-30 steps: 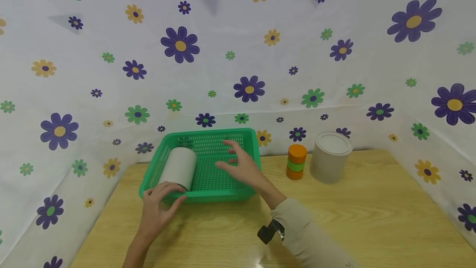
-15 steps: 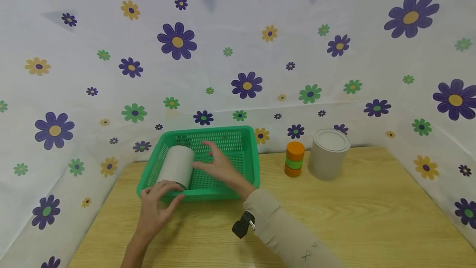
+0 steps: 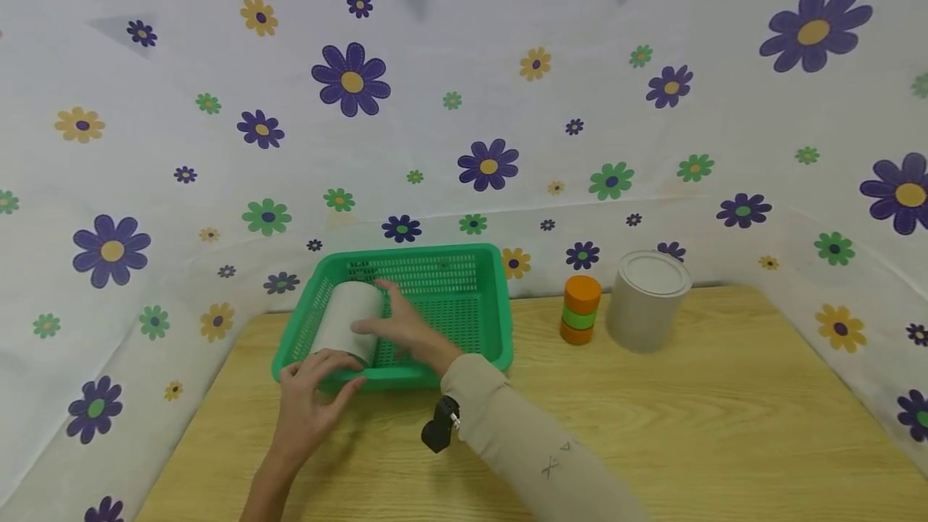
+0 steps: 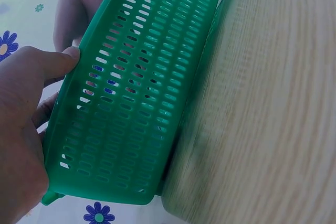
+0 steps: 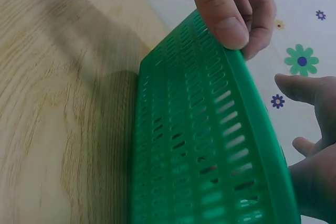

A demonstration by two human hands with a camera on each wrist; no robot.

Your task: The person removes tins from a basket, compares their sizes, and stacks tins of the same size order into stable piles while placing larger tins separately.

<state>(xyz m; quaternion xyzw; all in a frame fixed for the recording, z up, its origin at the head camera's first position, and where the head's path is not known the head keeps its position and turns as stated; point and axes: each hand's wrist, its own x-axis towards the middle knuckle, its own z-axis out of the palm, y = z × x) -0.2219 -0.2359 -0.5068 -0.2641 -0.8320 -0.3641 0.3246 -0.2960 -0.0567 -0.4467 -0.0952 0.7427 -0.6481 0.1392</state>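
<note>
A green perforated basket (image 3: 503, 304) sits on the wooden table, with a smooth white cylinder (image 3: 341, 316) lying on its side in the left part. My left hand (image 3: 304, 409) grips the basket's front rim near the left corner. In the left wrist view the thumb of that hand (image 4: 31, 87) presses the outside of the rim, with the other fingers partly hidden behind it. My right hand (image 3: 406, 325) reaches into the basket from the right, fingers spread. Its thumb and fingertips overlap the cylinder's right side; in the right wrist view this hand (image 5: 320, 150) shows beyond the rim.
Right of the basket stands a small orange cylinder (image 3: 580, 310) with a green band. Beside it is a large white can (image 3: 648, 300) with a round lid. A white flower-print sheet (image 3: 449, 63) hangs behind and along both sides of the wooden table (image 3: 652, 425).
My right hand has moved left across the basket to the white cylinder's right side. My left hand has kept its grip on the front rim.
</note>
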